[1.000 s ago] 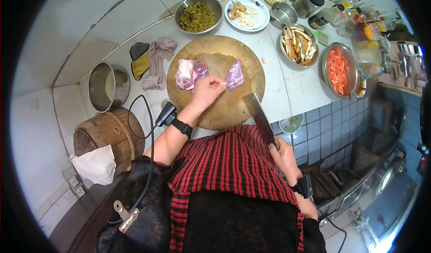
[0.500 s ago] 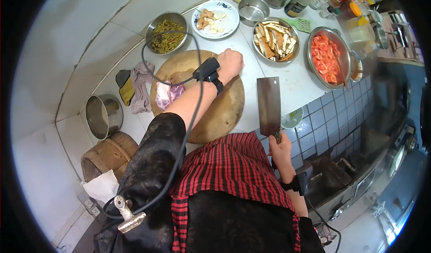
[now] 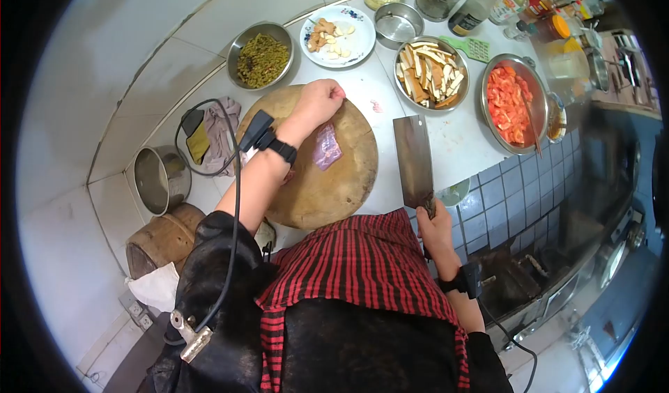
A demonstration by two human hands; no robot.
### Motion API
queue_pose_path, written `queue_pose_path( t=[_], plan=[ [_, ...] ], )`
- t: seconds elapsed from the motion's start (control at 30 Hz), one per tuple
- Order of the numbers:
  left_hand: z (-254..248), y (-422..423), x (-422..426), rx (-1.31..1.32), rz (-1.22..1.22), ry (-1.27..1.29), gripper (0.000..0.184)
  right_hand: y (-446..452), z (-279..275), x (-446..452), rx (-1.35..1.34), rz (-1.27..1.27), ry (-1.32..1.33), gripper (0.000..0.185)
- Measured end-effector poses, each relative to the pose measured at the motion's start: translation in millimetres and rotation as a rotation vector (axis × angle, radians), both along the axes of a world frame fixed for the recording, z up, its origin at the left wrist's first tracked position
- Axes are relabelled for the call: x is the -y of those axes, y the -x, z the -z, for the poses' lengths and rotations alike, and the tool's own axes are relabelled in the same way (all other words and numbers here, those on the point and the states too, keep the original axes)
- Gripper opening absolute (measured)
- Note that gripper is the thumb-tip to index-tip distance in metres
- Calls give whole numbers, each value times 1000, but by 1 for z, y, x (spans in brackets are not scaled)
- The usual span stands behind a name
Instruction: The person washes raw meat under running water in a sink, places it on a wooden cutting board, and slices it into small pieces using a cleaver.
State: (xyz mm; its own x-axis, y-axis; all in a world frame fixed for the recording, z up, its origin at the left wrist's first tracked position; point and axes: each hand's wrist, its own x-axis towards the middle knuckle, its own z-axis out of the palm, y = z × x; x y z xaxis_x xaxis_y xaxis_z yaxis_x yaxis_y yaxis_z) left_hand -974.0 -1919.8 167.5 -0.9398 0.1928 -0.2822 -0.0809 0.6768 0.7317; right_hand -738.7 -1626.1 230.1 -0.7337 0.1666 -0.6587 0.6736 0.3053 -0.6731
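My right hand (image 3: pixel 435 227) grips the handle of a cleaver (image 3: pixel 414 159), its broad blade pointing away from me over the table beside the board. Above the far side of the round wooden chopping board (image 3: pixel 348 184), my left hand (image 3: pixel 320 102) has its fingers curled closed; whether anything is in them is hidden. A piece of raw meat (image 3: pixel 327 147) lies on the board just below that hand. More meat shows in part behind my left forearm. A small pinkish scrap (image 3: pixel 376 106) lies on the white table past the board's edge.
Behind the board stand a bowl of chopped greens (image 3: pixel 262 57), a plate with ginger and garlic (image 3: pixel 339 37), and an empty metal bowl (image 3: pixel 399 25). Sliced tofu-like strips (image 3: pixel 432 74) and cut tomatoes (image 3: pixel 507 104) fill bowls to the right. Cloths (image 3: pixel 219 135) lie left.
My left hand has moved left and back over the board, uncovering the scrap on the table and a meat piece on the board. My right hand still holds the cleaver almost in place.
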Motion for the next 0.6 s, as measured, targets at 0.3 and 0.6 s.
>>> queue_pose_path(
  t=[0.3,0.6],
  plan=[
    [5,-94,18,-107,123,206,27,15,1,39,-308,-339,-188,23],
    [-10,-142,38,629,-564,-945,15,3,12,66,-173,-309,-112,27]
  ],
)
